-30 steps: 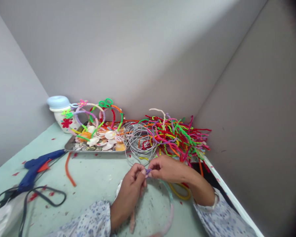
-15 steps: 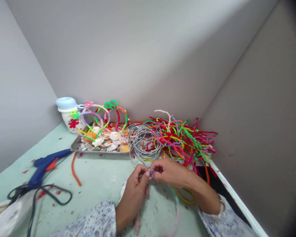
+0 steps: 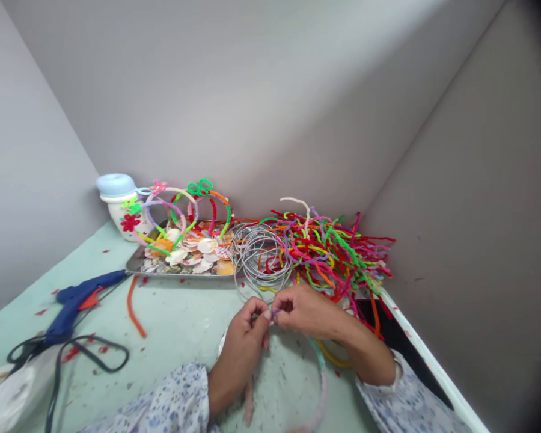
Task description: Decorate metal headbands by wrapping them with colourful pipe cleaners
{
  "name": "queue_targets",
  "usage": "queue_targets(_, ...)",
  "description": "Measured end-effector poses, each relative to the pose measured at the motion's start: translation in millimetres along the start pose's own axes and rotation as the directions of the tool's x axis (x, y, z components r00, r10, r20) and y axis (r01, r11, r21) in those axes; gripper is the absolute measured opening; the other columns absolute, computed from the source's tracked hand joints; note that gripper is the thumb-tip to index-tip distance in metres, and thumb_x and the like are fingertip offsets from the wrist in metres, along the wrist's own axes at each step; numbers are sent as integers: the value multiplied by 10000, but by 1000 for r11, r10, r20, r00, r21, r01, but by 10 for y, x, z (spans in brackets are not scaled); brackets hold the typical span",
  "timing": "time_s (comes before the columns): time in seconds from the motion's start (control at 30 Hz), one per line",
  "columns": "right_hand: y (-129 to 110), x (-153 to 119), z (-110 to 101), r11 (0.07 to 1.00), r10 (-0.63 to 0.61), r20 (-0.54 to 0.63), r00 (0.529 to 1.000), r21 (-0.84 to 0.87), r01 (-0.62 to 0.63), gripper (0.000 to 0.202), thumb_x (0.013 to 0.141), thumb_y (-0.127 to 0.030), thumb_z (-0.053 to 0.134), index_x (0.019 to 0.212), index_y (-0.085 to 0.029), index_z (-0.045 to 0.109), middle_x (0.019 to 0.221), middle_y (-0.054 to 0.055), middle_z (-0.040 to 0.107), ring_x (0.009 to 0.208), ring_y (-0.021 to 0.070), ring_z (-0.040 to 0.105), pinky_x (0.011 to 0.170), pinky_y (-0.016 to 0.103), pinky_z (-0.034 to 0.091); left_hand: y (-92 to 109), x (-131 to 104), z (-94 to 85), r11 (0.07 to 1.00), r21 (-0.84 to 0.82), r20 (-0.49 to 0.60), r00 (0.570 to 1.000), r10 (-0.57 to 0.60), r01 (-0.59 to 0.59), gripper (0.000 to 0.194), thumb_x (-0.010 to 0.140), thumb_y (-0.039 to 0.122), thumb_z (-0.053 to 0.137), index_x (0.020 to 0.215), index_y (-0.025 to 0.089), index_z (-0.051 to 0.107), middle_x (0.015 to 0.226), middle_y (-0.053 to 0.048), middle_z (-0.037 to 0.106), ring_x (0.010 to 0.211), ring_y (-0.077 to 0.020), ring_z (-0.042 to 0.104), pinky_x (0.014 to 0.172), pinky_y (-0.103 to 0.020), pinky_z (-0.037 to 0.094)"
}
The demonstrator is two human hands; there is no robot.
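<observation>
Both hands meet over the table in the middle of the view. My left hand [image 3: 242,347] pinches, thumb against fingers, at one side of a short purple pipe cleaner [image 3: 275,314]. On its other side my right hand [image 3: 310,311] is closed in a pinch too. Only a little purple shows between the fingertips. Below the hands curves a fuzzy pastel headband [image 3: 323,385], mint above and pale pink lower down; the fingers hide its upper part. A pinkish fuzzy end [image 3: 249,404] hangs beneath my left hand; whether it joins the headband I cannot tell.
Behind the hands lie a coil of grey wire [image 3: 261,255] and a heap of coloured pipe cleaners [image 3: 342,258]. A metal tray [image 3: 184,275] holds shells and finished headbands [image 3: 193,207]. A blue glue gun [image 3: 65,310] with its cord, an orange pipe cleaner [image 3: 134,308] and a lidded jar [image 3: 117,204] are left.
The view has shifted slightly. Both hands keep their pinch on the purple pipe cleaner, with less purple showing between the fingertips now.
</observation>
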State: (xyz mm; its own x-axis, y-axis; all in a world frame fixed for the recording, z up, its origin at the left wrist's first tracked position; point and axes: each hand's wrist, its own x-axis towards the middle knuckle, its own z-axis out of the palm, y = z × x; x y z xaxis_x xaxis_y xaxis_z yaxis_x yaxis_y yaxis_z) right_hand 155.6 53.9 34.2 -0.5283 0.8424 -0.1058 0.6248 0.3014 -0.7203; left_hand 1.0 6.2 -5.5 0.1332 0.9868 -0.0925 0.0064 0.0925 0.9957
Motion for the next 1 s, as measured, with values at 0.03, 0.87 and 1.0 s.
queue_targets(0.03, 6, 2, 2, 1000, -3, 2, 1000, 1, 3, 134, 730, -214, 544, 727, -152, 663, 592, -34, 546, 551, 83, 435, 455, 174, 276, 0, -1, -2, 1000, 3, 2, 1000, 0, 0, 170, 862, 326, 458, 774, 186, 498, 495, 73, 417, 448, -77, 341, 443, -176, 259)
queue_targets(0.87, -8, 1, -107, 999, 35, 27, 999, 33, -36, 157, 726, -254, 557, 751, -146, 670, 598, -26, 574, 538, 87, 446, 474, 183, 321, -38, -13, 18, 999, 32, -23, 1000, -21, 22, 237, 887, 397, 408, 827, 194, 513, 502, 59, 458, 465, -88, 393, 464, -186, 292)
queue_targets(1.0, -5, 2, -102, 999, 29, 27, 999, 40, -30, 164, 726, -257, 557, 752, -146, 676, 605, -25, 583, 541, 86, 451, 477, 182, 322, -76, -3, 18, 999, 47, -23, 1000, -8, 9, 184, 869, 355, 447, 820, 192, 516, 498, 63, 457, 459, -85, 378, 458, -182, 281)
